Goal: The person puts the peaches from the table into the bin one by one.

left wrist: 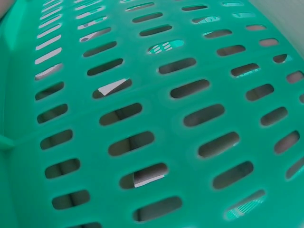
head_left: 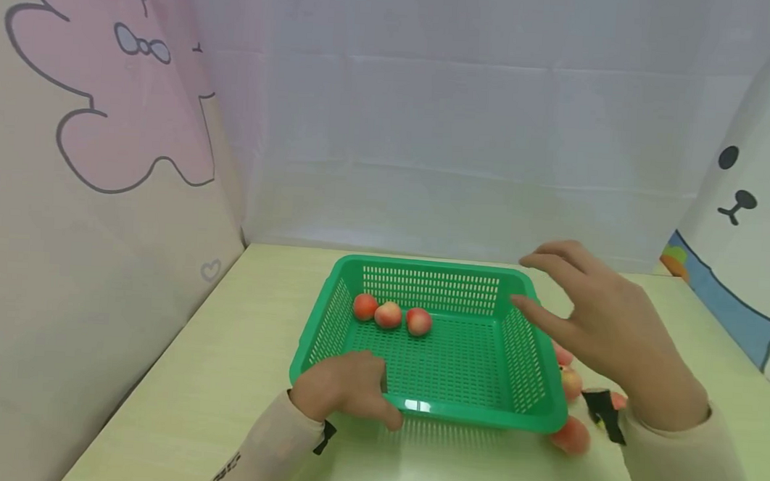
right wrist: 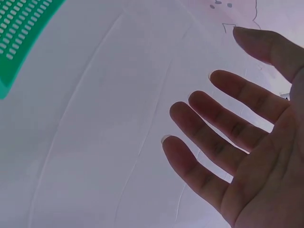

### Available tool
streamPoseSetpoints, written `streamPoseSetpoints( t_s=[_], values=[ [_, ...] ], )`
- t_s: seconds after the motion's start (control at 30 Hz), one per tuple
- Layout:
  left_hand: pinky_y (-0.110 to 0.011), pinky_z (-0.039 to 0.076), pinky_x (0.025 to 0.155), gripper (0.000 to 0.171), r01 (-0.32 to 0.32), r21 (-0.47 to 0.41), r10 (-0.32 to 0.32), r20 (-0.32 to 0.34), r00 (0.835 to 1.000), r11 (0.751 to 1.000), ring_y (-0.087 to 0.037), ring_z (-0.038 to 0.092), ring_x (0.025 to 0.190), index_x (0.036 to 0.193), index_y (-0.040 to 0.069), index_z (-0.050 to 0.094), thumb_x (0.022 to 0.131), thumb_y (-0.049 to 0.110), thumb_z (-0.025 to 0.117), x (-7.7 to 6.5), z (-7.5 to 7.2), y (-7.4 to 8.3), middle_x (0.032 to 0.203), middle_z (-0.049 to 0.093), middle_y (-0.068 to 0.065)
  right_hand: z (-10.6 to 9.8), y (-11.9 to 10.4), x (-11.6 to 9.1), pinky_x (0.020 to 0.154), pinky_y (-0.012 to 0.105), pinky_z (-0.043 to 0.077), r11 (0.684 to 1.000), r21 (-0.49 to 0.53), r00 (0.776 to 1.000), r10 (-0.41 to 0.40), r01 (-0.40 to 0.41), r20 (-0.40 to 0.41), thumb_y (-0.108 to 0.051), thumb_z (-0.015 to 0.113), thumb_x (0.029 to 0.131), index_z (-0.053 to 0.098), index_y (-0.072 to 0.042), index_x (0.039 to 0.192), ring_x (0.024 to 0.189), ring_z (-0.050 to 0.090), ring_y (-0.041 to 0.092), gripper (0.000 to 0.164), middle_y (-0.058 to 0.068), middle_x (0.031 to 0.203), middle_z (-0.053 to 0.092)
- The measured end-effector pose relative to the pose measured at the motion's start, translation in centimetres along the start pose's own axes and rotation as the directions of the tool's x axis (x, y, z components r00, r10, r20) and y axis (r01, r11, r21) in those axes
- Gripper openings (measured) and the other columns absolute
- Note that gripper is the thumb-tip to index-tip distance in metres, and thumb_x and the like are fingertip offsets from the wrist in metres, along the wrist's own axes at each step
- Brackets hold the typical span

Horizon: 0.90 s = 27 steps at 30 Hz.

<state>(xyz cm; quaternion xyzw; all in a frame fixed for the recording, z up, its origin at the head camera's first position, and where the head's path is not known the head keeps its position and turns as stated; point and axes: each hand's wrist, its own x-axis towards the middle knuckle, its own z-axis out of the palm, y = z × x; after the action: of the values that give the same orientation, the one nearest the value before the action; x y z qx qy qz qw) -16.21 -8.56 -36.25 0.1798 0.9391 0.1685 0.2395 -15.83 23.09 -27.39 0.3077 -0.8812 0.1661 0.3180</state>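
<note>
A green plastic basket (head_left: 461,413) with slotted walls stands on the table in the head view. My left hand (head_left: 341,385) grips its near rim toward the left, fingers inside and thumb outside. The basket's slotted wall (left wrist: 156,104) fills the left wrist view, where the hand is hardly visible. Three small red-and-yellow round fruits (head_left: 388,315) lie in the basket near its far left. Above and beyond the basket's right rim hovers my right hand (head_left: 599,321), fingers spread and slightly bent. Nothing lies in its palm in the right wrist view.
Several similar fruits (head_left: 571,435) lie on the table outside the basket's right wall, partly hidden by the rim and right arm. The pale wooden table (head_left: 174,404) ends at a white curtain (head_left: 428,155) behind. Cloths with cartoon animals hang at both sides.
</note>
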Motion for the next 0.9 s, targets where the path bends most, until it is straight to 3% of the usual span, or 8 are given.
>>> streamPoseSetpoints(
  t_s=[0.17,0.4,0.53,0.67,0.77,0.9],
  values=[
    [-0.030,0.027,0.053,0.038,0.003,0.006,-0.003,0.005,1.000,1.000,-0.010,0.031,0.055,0.062,0.022,0.041,0.066,0.039,0.076,-0.2,-0.1,0.1,0.059,0.031,0.010,-1.2,1.5,-2.0,0.049,0.031,0.046,0.995,-0.051,0.996,0.091,-0.090,0.007,-0.016,0.092,0.079,0.073,-0.005,0.122,0.070,0.065,0.021,0.048,0.011,0.123,0.067],
    [-0.030,0.024,0.053,0.041,-0.004,0.008,0.004,-0.003,1.000,1.000,-0.009,0.026,0.055,0.059,0.023,0.037,0.065,0.038,0.075,-0.4,-0.1,0.0,0.057,0.025,0.012,-1.9,2.8,-2.7,0.051,0.033,0.047,0.980,-0.115,0.986,0.163,-0.161,0.014,-0.023,0.089,0.084,0.073,-0.007,0.121,0.066,0.064,0.019,0.043,0.011,0.125,0.067],
    [-0.030,0.024,0.053,0.041,-0.003,0.012,0.003,-0.005,1.000,1.000,-0.009,0.026,0.055,0.059,0.023,0.037,0.065,0.039,0.074,-0.3,-0.1,0.0,0.057,0.024,0.012,-2.1,3.5,-3.1,0.063,0.051,0.055,0.969,-0.115,0.971,0.229,-0.220,0.065,-0.030,0.086,0.089,0.071,-0.006,0.125,0.087,0.068,0.031,0.046,0.014,0.130,0.065],
    [-0.030,0.023,0.053,0.042,-0.003,0.018,0.003,-0.009,1.000,1.000,-0.009,0.025,0.055,0.058,0.023,0.035,0.065,0.039,0.074,-0.3,-0.1,0.1,0.056,0.022,0.012,-2.5,4.0,-3.5,0.072,0.064,0.052,0.946,-0.107,0.941,0.317,-0.305,0.122,-0.036,0.082,0.095,0.069,-0.007,0.131,0.102,0.065,0.039,0.049,0.017,0.137,0.061],
    [-0.030,0.023,0.053,0.043,-0.003,0.018,0.003,-0.010,1.000,1.000,-0.009,0.024,0.054,0.057,0.024,0.034,0.065,0.039,0.074,-0.3,-0.1,0.1,0.055,0.022,0.013,-2.8,4.2,-3.7,0.069,0.062,0.052,0.936,-0.116,0.928,0.347,-0.333,0.136,-0.038,0.081,0.095,0.068,-0.007,0.132,0.099,0.065,0.038,0.050,0.017,0.138,0.060],
    [-0.030,0.022,0.052,0.044,-0.004,0.012,0.004,-0.007,1.000,1.000,-0.009,0.024,0.054,0.057,0.024,0.033,0.066,0.038,0.074,-0.3,-0.1,0.2,0.055,0.021,0.013,-3.2,4.3,-4.0,0.068,0.057,0.051,0.936,-0.125,0.931,0.345,-0.330,0.122,-0.037,0.082,0.094,0.069,-0.007,0.131,0.096,0.065,0.037,0.049,0.018,0.137,0.061]
  ],
)
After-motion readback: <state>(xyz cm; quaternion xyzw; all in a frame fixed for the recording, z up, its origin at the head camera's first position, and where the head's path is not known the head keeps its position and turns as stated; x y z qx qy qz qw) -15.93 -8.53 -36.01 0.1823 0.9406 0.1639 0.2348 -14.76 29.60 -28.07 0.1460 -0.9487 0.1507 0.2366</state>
